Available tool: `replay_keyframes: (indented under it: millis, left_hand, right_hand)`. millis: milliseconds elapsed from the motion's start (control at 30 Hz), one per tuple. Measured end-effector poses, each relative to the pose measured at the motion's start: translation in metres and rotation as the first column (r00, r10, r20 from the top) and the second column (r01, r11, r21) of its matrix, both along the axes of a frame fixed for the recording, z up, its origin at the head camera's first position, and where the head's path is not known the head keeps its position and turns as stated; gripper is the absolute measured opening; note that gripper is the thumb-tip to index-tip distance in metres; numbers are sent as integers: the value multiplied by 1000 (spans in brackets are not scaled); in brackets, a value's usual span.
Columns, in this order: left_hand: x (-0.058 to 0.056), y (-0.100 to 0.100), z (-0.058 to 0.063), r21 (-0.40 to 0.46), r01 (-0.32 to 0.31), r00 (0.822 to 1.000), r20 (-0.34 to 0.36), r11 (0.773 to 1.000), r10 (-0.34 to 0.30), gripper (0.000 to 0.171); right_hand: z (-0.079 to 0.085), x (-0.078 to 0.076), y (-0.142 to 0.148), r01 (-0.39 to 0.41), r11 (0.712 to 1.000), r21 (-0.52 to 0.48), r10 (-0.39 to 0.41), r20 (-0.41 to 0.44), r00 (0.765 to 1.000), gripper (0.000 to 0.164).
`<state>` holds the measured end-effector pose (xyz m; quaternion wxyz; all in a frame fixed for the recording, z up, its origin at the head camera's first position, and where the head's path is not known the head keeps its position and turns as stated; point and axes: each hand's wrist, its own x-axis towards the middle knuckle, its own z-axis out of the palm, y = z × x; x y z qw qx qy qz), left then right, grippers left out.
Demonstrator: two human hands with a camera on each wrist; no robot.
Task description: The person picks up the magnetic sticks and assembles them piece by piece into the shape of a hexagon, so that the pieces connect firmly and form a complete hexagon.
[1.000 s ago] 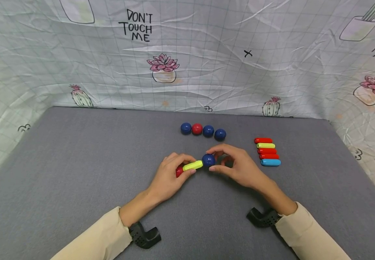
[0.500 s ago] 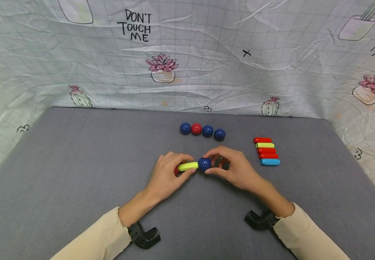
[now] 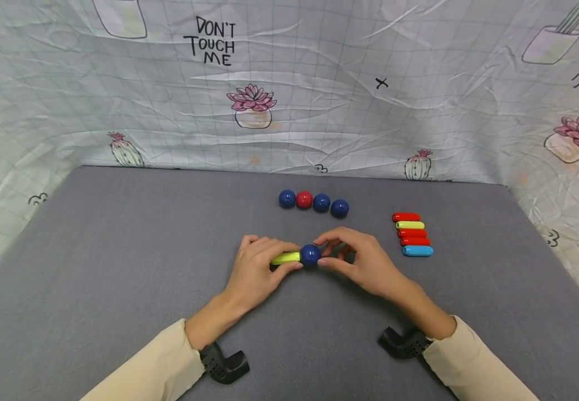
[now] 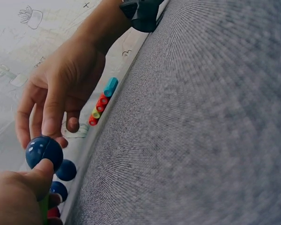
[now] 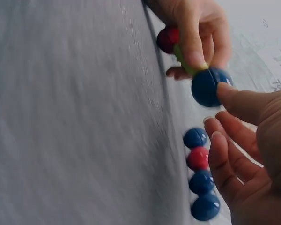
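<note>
My left hand (image 3: 256,270) grips a yellow rod (image 3: 285,258), its thumb tip right at the blue ball (image 3: 310,254) on the rod's end. From the other side my right hand (image 3: 361,260) holds that ball between thumb and index finger at its edge. In the right wrist view the right thumb lies on the ball, while other fingers stand apart from it below. A red ball (image 5: 167,40) sits at the rod's far end; the left hand hides it in the head view.
Behind the hands, blue balls (image 3: 321,203) and one red ball (image 3: 304,199) lie in a row on the grey table (image 3: 144,267). Several short rods (image 3: 412,233), red, yellow and blue, lie stacked side by side at the right. A printed cloth (image 3: 319,122) rises behind the table.
The blue ball and yellow rod have shifted left into the left hand, the right hand moving along with them. The red ball has gone out of sight behind the left fingers in the head view.
</note>
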<state>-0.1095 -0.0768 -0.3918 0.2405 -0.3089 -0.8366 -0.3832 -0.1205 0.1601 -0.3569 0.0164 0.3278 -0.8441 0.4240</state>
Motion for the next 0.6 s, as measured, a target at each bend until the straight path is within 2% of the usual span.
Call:
replay_keyframes:
  millis: [267,467,600]
  left_hand:
    - [0,0,2,7,11,1000,-18,1000,-11,28]
    - [0,-1,2,2,48,998,-30,999,-48,32]
    - [0,0,1,3,70,996,-48,998,-70,35]
  right_hand:
    - [9,-2,36,116,993,33,-112,-86,990,34]
    - [15,-3,73,240,971,-18,-239,-171,956,35]
    - [19,-5,95,304,950,-63,-311,-148,939,33]
